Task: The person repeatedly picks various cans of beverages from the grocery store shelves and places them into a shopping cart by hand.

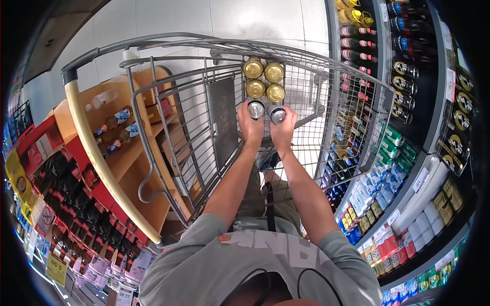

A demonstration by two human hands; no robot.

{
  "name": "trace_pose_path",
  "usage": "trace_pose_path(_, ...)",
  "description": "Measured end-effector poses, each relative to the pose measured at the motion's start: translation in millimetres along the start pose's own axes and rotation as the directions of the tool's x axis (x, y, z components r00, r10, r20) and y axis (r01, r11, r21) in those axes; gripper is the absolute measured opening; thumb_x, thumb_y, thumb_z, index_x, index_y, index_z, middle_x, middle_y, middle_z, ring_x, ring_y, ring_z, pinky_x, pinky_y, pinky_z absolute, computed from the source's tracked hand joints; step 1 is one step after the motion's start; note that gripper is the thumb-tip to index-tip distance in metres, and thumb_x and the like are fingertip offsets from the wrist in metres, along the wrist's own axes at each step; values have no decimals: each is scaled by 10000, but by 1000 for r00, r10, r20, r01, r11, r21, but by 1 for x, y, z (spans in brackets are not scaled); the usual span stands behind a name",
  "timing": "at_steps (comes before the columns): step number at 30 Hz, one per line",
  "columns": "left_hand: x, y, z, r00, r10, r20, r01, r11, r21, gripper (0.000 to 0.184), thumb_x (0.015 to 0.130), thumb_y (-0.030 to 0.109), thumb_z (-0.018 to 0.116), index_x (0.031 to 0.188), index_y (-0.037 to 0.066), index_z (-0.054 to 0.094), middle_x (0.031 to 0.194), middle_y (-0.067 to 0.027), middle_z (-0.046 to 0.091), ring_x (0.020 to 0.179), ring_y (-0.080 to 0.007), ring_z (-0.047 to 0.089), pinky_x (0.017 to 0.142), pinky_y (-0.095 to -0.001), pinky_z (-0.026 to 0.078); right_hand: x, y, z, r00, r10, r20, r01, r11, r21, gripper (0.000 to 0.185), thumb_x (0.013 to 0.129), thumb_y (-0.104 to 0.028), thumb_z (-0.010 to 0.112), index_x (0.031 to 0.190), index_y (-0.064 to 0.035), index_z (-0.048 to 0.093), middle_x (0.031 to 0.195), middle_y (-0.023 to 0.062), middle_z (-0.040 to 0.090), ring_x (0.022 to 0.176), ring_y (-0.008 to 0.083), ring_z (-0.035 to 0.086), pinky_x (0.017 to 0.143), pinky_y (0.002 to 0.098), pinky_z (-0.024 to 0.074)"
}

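My left hand (250, 125) is wrapped round a dark can with a silver top (256, 109). A second silver-topped can (277, 116) is gripped by my right hand (284, 127), close beside the first. Both cans are upright, inside the outline of a wire shopping cart (194, 130). Just beyond them stand several gold-topped cans (265, 81) in two columns, near the cart's far side. Whether the cans in my hands rest on the cart's bottom, I cannot tell.
A dark flap (222, 122) hangs in the cart left of my hands. The cart's pale handle (97, 148) curves along the left. Shelves of bottles and cans (393, 137) line the right. A wooden display stand (135, 153) and rows of dark bottles (87, 204) are on the left.
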State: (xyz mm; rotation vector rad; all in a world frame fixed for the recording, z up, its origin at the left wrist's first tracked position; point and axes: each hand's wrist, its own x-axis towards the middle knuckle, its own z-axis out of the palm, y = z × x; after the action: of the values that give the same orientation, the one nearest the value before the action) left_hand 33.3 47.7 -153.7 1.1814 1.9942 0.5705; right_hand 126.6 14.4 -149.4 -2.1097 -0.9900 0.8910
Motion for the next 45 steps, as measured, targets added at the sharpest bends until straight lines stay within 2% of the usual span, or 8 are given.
trace_pose_path(4,6,0,3,1000,-25,-8,25,999,-38,637,776,30,755,1360,86,507,1321,-167,536,1251,-382,523,1050,-442,445,2,-7,12,995,97,-10,-96,994,44,703,690,47,810,1311,-48,495,1270,180,438,1203,369,499,1015,414,469)
trace_pose_path(11,4,1,8,999,-37,1,37,996,-76,664,766,9,749,1373,67,487,1350,-179,514,1284,-389,491,1082,-448,416,8,-14,19,995,74,-67,-72,997,30,719,704,13,824,1331,-69,481,1306,180,422,1226,378,491,1031,428,454)
trace_pose_path(20,4,-19,11,994,111,6,-110,991,-75,786,721,-30,774,1422,76,433,1385,-163,487,1297,-372,488,1085,-427,419,5,-13,21,998,34,-60,-33,999,9,741,728,-3,801,1371,-77,439,1351,196,397,1238,422,489,1029,462,447)
trace_pose_path(23,3,-15,7,995,88,35,-83,988,-127,772,719,-98,731,1417,12,421,1374,-219,483,1303,-417,467,1095,-451,405,4,-12,19,999,23,-40,-22,1000,22,766,731,9,782,1400,-60,414,1366,204,385,1274,422,457,1052,455,429)
trace_pose_path(34,0,-16,4,995,76,58,-73,996,-54,821,732,-36,774,1454,32,389,1417,-208,473,1317,-400,474,1107,-431,405,-8,-11,10,997,80,5,-80,997,-11,860,732,-27,750,1482,-67,331,1484,229,307,1413,425,315,1156,475,327)
trace_pose_path(39,2,-15,-5,992,41,117,-43,999,18,779,729,31,825,1413,56,453,1385,-181,516,1300,-381,496,1082,-426,425,-23,-6,-4,998,52,-24,-52,999,-13,872,740,-37,751,1484,-34,297,1455,237,343,1385,429,331,1161,480,311)
trace_pose_path(40,4,-17,-3,993,-2,121,10,998,-60,761,722,48,838,1393,62,477,1363,-174,538,1288,-375,506,1074,-421,428,-27,-4,-9,999,35,-20,-35,999,-9,869,746,-36,748,1482,-15,286,1449,247,346,1381,432,331,1163,478,303)
trace_pose_path(45,5,-19,3,996,72,59,-67,994,-80,747,705,34,841,1371,29,503,1322,-190,556,1259,-379,520,1076,-431,421,-47,-6,-36,997,65,-33,-64,998,16,832,750,-26,742,1463,3,314,1425,255,377,1350,429,371,1151,470,316)
